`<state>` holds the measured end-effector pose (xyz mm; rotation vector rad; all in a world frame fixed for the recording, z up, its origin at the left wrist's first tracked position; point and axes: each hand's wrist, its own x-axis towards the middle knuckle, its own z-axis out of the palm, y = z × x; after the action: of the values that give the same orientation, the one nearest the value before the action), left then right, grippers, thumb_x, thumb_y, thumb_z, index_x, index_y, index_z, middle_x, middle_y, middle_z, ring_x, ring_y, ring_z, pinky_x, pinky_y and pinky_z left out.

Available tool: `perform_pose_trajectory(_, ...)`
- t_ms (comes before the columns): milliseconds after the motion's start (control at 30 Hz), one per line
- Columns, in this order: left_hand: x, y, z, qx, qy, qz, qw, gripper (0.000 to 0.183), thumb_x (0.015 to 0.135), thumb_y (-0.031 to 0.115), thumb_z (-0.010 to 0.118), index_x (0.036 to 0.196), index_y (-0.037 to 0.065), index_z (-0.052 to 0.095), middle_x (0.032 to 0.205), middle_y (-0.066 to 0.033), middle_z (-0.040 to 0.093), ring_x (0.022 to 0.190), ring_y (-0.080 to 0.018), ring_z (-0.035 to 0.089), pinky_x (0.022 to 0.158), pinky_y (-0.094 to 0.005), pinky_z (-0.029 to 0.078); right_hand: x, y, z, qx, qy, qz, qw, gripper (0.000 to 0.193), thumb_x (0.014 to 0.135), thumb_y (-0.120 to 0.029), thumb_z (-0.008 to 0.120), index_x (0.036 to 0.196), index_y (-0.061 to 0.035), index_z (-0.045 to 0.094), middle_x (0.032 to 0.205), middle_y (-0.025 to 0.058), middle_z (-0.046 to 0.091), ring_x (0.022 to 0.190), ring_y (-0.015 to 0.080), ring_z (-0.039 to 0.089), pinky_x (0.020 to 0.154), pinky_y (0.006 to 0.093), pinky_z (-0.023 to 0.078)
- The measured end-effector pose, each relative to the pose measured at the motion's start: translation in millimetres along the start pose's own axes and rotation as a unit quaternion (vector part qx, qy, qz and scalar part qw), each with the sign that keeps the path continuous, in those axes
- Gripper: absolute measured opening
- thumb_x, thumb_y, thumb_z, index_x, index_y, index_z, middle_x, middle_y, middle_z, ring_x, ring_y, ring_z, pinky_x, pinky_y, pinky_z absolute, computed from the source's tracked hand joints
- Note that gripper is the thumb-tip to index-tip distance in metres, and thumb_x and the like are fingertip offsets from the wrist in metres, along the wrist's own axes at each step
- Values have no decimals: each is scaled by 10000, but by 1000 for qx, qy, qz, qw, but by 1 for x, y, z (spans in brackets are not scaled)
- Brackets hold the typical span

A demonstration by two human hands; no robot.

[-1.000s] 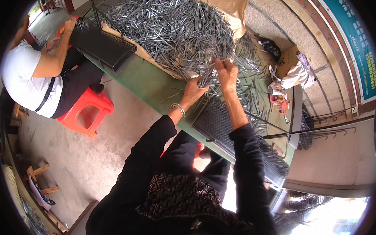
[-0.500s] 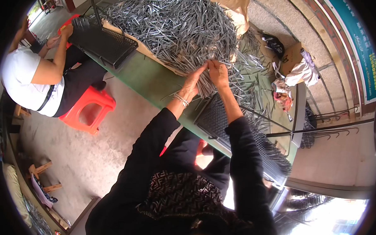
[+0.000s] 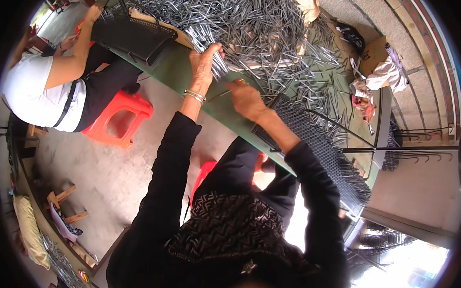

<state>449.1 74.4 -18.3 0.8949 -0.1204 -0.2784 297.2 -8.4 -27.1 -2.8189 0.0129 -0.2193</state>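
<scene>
Across the upper half: one green table point(image 3: 168, 73), its near edge running diagonally. On it, one broad heap of thin grey metal rods point(image 3: 255, 28), with loose rods spilled to the right. One black mesh tray point(image 3: 317, 134), at the near edge, partly under the right forearm. Left hand point(image 3: 203, 64): fingers closed round a bundle of grey rods point(image 3: 219, 68), held slanting at the heap's near left edge. Right hand point(image 3: 247, 100): just beside the bundle, fingers curled inward; contents, if any, cannot be told. Pale bracelets point(image 3: 194, 96): on the left wrist.
</scene>
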Motion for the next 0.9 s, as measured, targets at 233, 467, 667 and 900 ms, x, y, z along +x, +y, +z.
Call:
perform_pose_trajectory(233, -18, -11, -18, 96, -11, 76, 992, 76, 799, 3, 689, 842, -4, 627, 739, -49, 652, 629, -134, 609, 622, -271, 490, 9, -8, 33, -240, -101, -48, 964, 186, 828, -105, 585, 981, -34, 664, 1054, 150, 621, 877, 336, 653, 742, 448, 556)
perform_pose_trajectory(467, -59, -57, 5, 170, -34, 106, 979, 236, 804, 147, 758, 929, -2, 624, 791, -25, 652, 699, -108, 584, 668, -269, 478, 31, 77, -17, -181, -64, 188, 963, 200, 820, -190, 611, 926, -49, 707, 935, 185, 702, 813, 294, 703, 681, 443, 555)
perform_pose_trajectory(667, -85, -75, -1, 273, -56, 114, 954, 249, 793, 140, 762, 950, 4, 625, 793, -12, 640, 704, -101, 572, 667, -274, 478, 4, 79, -100, 401, 59, 258, 877, 352, 818, -55, 658, 1144, 31, 561, 843, 114, 670, 686, 183, 650, 652, 312, 559)
perform_pose_trajectory(900, -89, -72, 3, 189, -49, 35, 980, 232, 803, 125, 757, 988, 41, 644, 892, 21, 663, 784, -96, 577, 743, -266, 468, -95, 58, -177, 494, 228, 199, 815, 501, 851, 21, 644, 1322, -32, 481, 847, 80, 659, 716, 117, 631, 660, 246, 540)
